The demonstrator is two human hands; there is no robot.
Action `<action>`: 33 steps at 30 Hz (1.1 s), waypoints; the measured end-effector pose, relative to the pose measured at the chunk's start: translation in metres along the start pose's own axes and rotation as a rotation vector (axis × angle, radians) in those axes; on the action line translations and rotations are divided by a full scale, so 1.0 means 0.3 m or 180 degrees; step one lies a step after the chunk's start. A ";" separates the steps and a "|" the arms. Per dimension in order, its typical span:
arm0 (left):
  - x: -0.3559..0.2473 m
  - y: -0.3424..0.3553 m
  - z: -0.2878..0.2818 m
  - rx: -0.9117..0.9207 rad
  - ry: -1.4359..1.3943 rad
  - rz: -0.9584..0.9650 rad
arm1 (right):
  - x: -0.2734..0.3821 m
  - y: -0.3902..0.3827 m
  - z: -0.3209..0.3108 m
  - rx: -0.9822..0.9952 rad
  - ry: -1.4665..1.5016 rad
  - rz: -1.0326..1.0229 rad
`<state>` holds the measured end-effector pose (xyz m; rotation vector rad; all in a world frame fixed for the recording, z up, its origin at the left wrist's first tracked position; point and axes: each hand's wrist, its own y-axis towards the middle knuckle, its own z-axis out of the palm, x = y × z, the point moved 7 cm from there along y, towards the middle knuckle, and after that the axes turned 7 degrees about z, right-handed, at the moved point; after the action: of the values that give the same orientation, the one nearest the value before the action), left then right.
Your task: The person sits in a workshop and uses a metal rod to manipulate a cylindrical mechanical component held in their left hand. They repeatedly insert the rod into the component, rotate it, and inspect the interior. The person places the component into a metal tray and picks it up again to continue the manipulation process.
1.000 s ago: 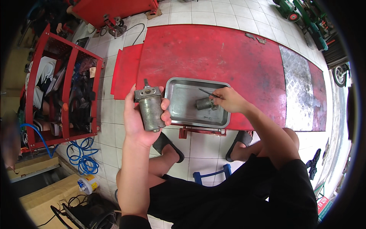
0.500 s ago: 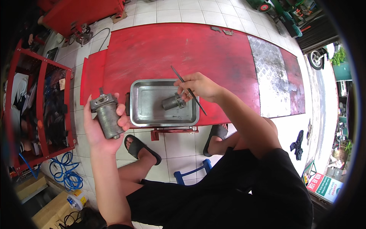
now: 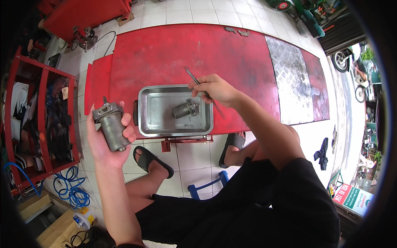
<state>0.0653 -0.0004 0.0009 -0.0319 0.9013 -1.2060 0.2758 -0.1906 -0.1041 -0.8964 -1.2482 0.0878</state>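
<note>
My left hand [image 3: 102, 142] is wrapped round a grey metal starter motor [image 3: 112, 131], held upright left of the tray with its flange and short shaft at the top. A thin dark rod [image 3: 191, 75] is gripped in the fingers of my right hand [image 3: 215, 89], slanting over the right side of the steel tray [image 3: 144, 131]; its lower end is blurred. Below that hand a second, smaller starter motor [image 3: 182, 110] lies on its side in the tray. Several tiny metal pieces [image 3: 189, 125] lie beside it.
The tray sits at the near edge of a red bench [image 3: 157, 53] with a metal tread plate [image 3: 289, 78] on its right. Small metal parts [image 3: 243, 33] lie at the far edge. A red shelf rack [image 3: 43, 99] and a coiled blue hose [image 3: 70, 188] are at left; a blue stool [image 3: 209, 185] stands below.
The rod has tilted in my right hand, and its lower end now blurs. My left hand still holds the starter motor, turned slightly more upright. The whole view has shifted a little.
</note>
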 end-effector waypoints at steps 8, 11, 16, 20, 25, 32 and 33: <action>-0.013 -0.005 0.006 -0.0044 -0.0002 0.0049 | 0.016 -0.008 -0.075 -0.1177 -0.2751 -0.0135; -0.018 -0.008 0.002 -0.0061 0.0025 0.0072 | 0.010 -0.022 -0.095 -0.1244 -0.3149 0.0225; -0.025 -0.012 -0.018 -0.0179 -0.0022 0.0090 | -0.023 -0.037 -0.155 -0.1291 -0.3794 0.0437; -0.022 -0.004 -0.019 -0.0078 -0.0034 0.0082 | -0.152 -0.021 -0.178 -0.0984 -0.3083 0.1327; -0.019 0.002 -0.015 0.0057 -0.0040 0.0071 | -0.444 0.062 -0.084 -0.0824 -0.1877 0.1343; -0.022 -0.023 0.004 0.0238 0.0158 0.0069 | -0.438 0.179 -0.142 -0.1318 -0.2488 0.0295; -0.025 -0.026 -0.001 0.0275 0.0197 0.0066 | -0.432 0.186 -0.155 -0.1233 -0.2403 0.0395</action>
<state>0.0584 0.0025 0.0087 0.0843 0.9004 -1.2311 0.2907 -0.2449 -0.2417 -1.3426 -1.9496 0.3124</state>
